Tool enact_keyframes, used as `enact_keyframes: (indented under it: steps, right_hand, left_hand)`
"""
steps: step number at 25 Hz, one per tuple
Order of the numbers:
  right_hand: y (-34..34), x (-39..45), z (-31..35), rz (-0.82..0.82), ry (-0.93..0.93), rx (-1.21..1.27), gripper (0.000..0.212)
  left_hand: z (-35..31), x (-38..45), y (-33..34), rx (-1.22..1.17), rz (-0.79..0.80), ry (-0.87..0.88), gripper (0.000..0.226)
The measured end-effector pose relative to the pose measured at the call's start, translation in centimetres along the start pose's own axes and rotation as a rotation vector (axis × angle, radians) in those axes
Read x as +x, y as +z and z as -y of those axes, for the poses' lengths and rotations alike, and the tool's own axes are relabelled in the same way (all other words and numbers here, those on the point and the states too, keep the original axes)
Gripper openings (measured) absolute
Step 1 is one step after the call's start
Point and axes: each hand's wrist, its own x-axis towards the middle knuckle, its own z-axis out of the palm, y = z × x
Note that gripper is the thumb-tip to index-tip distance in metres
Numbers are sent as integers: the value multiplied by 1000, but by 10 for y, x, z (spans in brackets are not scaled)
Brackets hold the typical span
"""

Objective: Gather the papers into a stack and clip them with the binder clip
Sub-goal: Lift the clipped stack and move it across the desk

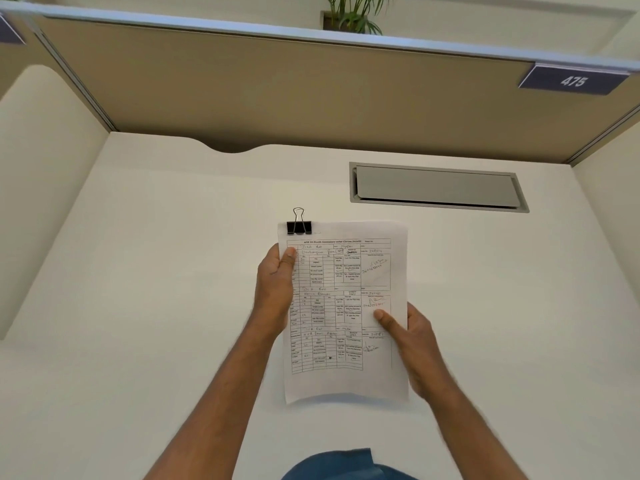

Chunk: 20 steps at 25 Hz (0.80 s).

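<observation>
A stack of papers (346, 382), printed with form tables and some handwriting, is held up over the white desk (156, 271). A black binder clip (299, 227) grips its top left corner, with the wire handles pointing away from me. My left hand (275, 289) holds the stack's left edge, thumb on the front near the top. My right hand (412, 336) holds the right edge lower down, thumb pressed on the front sheet. How many sheets lie in the stack cannot be told.
A grey cable-tray flap (436, 187) is set into the desk at the back right. Beige partition walls (277, 88) close the desk on three sides, with a "475" label (573, 80) at upper right. A potted plant (353, 15) stands behind the partition.
</observation>
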Motion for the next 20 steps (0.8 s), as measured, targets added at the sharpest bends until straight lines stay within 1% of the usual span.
enact_keyframes:
  steps: [6, 10, 14, 17, 20]
  right_hand:
    - [4, -12, -37, -86, 22, -103, 22]
    - [19, -22, -53, -260, -7, -201, 20]
    - [26, -12, -59, -293, 7, -188, 23]
    - [31, 16, -55, -287, 14, -177, 23]
    - [44, 53, -39, -310, -18, -162, 26]
  left_hand:
    - [4, 7, -7, -7, -26, -61, 23]
    - [9, 12, -13, 5, -32, -89, 24]
    - [12, 18, -20, 45, -27, -121, 24]
    - [19, 23, -26, 99, -16, -150, 23]
    - [34, 24, -27, 169, -48, -159, 22]
